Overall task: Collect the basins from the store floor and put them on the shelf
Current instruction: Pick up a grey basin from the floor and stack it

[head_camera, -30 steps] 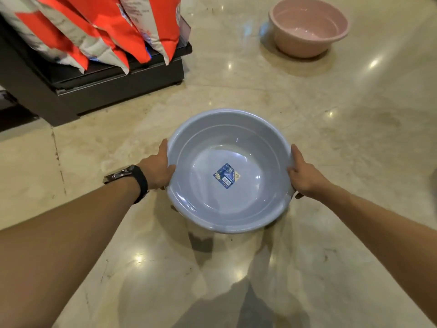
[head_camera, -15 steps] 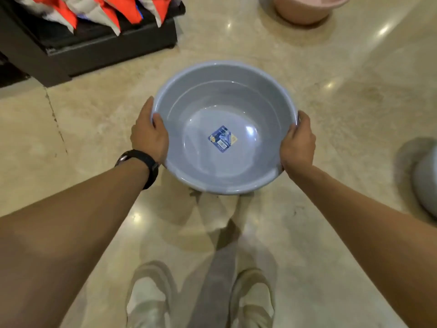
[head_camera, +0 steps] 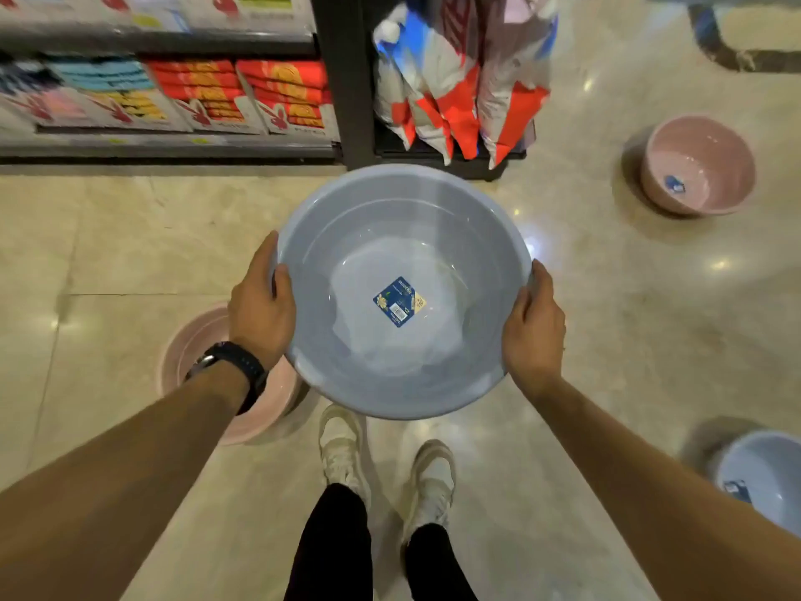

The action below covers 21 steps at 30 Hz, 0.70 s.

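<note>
Grey plastic fills the middle of the view: a grey basin [head_camera: 403, 292] is held off the marble floor [head_camera: 607, 323], open side up, between both hands. The left hand [head_camera: 260, 310] is clamped on the left rim, thumb hooked just inside and the other fingers wrapped under the outer wall; a black watch [head_camera: 236, 366] sits on that wrist. The right hand [head_camera: 535, 336] grips the opposite rim the same way, thumb over the edge, fingers closed beneath. Between the two sets of fingers, a blue label [head_camera: 399, 301] lies flat on the basin's bottom. Below the left fingers, a pink basin [head_camera: 190, 349] rests on the floor, partly hidden by the forearm. Well beyond the right fingers stands a second pink basin [head_camera: 698, 164], and a blue-grey basin [head_camera: 763, 474] sits at the frame's right edge. Ahead of the fingertips is a shelf [head_camera: 173, 143] stacked with packaged goods.
</note>
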Tool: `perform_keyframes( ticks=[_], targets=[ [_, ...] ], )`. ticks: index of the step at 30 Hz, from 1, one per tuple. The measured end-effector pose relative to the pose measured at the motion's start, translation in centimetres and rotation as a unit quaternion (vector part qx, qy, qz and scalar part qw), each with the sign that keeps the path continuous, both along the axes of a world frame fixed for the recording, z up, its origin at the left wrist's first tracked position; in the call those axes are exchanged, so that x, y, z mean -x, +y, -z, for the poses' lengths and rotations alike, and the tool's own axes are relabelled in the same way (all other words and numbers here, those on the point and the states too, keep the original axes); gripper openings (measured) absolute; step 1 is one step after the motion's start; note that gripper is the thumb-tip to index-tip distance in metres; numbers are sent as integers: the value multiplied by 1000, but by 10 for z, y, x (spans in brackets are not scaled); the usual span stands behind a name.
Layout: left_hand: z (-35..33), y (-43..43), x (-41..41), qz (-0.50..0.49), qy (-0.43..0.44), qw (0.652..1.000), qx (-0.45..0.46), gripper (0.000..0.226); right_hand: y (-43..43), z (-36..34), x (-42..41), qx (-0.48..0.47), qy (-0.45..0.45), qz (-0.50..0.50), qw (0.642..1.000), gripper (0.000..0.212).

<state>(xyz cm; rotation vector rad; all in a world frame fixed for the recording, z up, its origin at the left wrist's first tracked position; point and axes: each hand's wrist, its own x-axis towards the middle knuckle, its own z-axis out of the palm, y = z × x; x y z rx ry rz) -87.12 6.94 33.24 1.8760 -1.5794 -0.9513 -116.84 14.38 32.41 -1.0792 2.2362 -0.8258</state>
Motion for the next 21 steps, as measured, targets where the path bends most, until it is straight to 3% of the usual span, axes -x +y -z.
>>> perform_keyframes(
  ticks=[4,9,16,21],
  targets=[
    [-45,37,-87,-97,-24,995,2,47,-23,-42,-78,-5,3,-118,993,43],
    [-54,75,-187,-196,-8,980,-10,48,-38,-48,-185,-29,1,-204,979,46],
    [-24,122,-296,-283,12,957,-68,48,-24,-2,-307,-90,-3,-247,965,47],
    [-3,128,-344,-266,-4,957,-116,49,-23,26,-354,-106,-12,-238,965,45]
  ],
)
